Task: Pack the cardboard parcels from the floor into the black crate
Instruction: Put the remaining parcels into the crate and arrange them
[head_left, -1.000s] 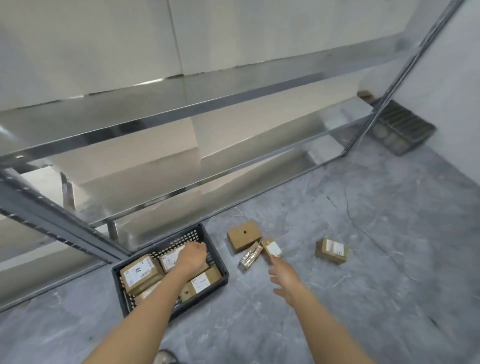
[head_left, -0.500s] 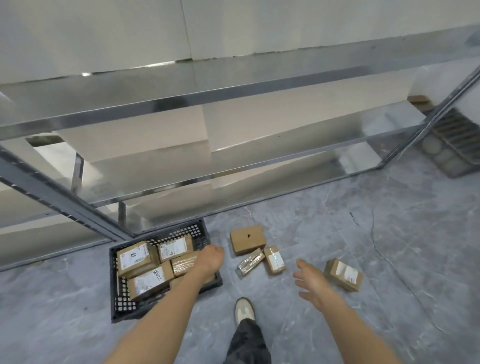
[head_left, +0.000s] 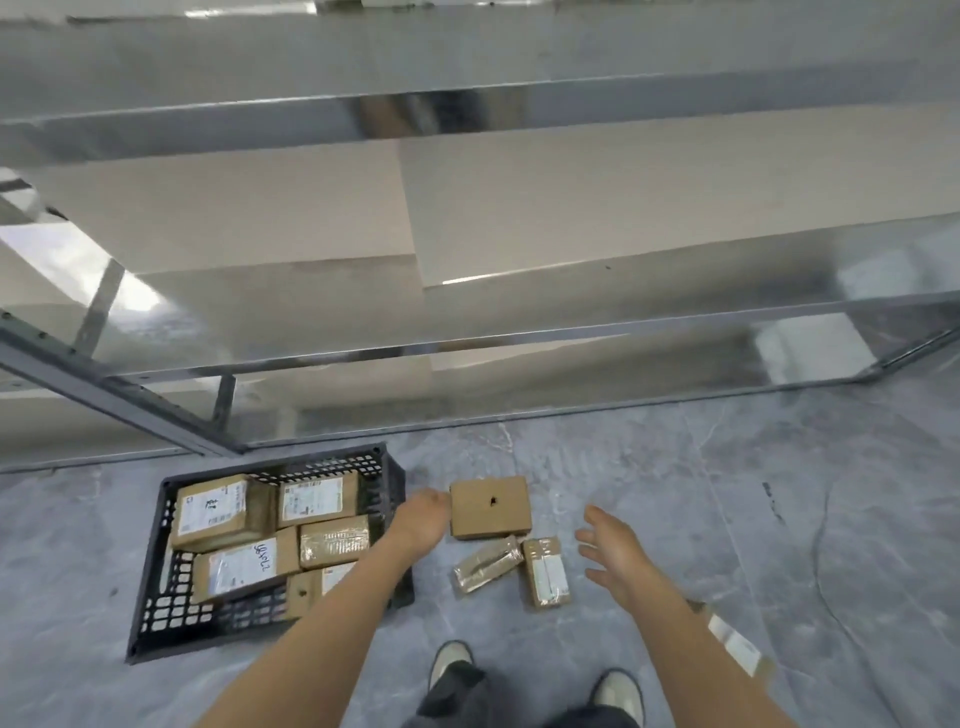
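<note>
Looking down: grey marbled floor (head_left: 675, 493) in front of a metal shelving rack (head_left: 467, 332).
Black crate (head_left: 156, 587): sits on the floor at lower left, just before the rack's corner post; lattice walls, open top.
Parcels in crate: five cardboard parcels visible, packed close. Labelled parcel (head_left: 210, 509) at far left, second labelled parcel (head_left: 317, 499) beside it, taped parcel (head_left: 335, 540) nearer, handwritten-label parcel (head_left: 241, 569) in front, one more partly under the left forearm.
Parcels on floor: square plain parcel (head_left: 491, 506) with a dark spot, just right of the crate; small wrapped packet (head_left: 485, 564) and narrow labelled parcel (head_left: 545, 571) near it, touching at one end; another labelled parcel (head_left: 737, 642) mostly hidden behind the right forearm.
Left hand (head_left: 421, 522): between crate and square parcel, fingers curled at the parcel's left edge; actual grip cannot be told.
Right hand (head_left: 613, 551): fingers spread wide, empty, above the floor right of the narrow parcel.
Feet: two light shoes (head_left: 449, 660) at bottom centre.
</note>
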